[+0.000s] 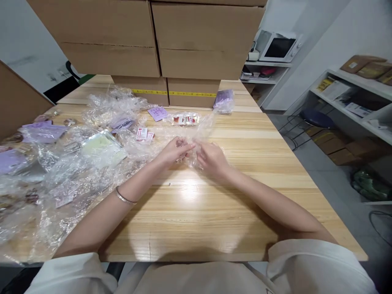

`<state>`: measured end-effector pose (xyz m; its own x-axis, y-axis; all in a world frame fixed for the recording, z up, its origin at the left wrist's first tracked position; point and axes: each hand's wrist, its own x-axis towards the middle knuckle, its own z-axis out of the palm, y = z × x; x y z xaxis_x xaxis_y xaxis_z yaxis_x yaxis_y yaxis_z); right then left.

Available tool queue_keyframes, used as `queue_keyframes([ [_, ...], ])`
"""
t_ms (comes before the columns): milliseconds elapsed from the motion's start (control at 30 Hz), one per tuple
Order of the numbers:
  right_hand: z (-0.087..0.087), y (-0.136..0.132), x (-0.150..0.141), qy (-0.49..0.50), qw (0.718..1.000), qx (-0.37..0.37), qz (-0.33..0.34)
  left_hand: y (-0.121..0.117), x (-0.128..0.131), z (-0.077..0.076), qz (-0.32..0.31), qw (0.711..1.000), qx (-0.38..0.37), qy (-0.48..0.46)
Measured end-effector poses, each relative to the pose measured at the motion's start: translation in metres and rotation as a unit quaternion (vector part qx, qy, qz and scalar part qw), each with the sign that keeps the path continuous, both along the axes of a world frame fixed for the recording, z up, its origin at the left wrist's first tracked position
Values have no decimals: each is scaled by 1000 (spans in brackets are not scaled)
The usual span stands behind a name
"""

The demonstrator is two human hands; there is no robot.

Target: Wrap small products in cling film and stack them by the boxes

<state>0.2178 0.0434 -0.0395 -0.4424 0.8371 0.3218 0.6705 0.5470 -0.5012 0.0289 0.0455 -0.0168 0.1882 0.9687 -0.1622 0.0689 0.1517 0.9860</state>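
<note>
Over the middle of the wooden table, my left hand (177, 150) and my right hand (212, 157) meet with fingers closed on a crumpled clear plastic bag (193, 158). Part of the bag spreads upward beyond the fingers. Just past it lies a small wrapped packet (185, 119) with a red and white print. Left of my hands are small red-and-white cards (142, 134) and a purple card (157, 113). What the bag contains, if anything, I cannot make out.
A large heap of clear plastic wrapping (82, 175) covers the table's left side, with purple cards (44, 131) among it. Cardboard boxes (208, 36) stand stacked at the back. A bagged purple bundle (223, 101) sits at the far right. Beyond are shelves and a microwave (279, 47).
</note>
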Motion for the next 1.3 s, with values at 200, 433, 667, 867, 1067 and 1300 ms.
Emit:
queue_keyframes([
  [200, 15, -35, 18, 233, 939, -235, 97, -32, 1, 4, -64, 994, -57, -73],
  [433, 14, -32, 12, 382, 828, -408, -46, -58, 23, 13, -93, 994, 47, -9],
  [667, 12, -19, 48, 405, 856, -306, -98, -56, 8, 11, 22, 997, 47, -53],
  [867, 20, -18, 107, 493, 823, -241, -146, -44, -47, 28, 141, 978, 127, -91],
  [1067, 3, -61, 150, 365, 866, -215, -267, -28, -100, 18, 221, 969, 28, 105],
  [1300, -7, -95, 178, 92, 924, -297, -224, -37, -106, 41, 169, 850, 110, 486],
])
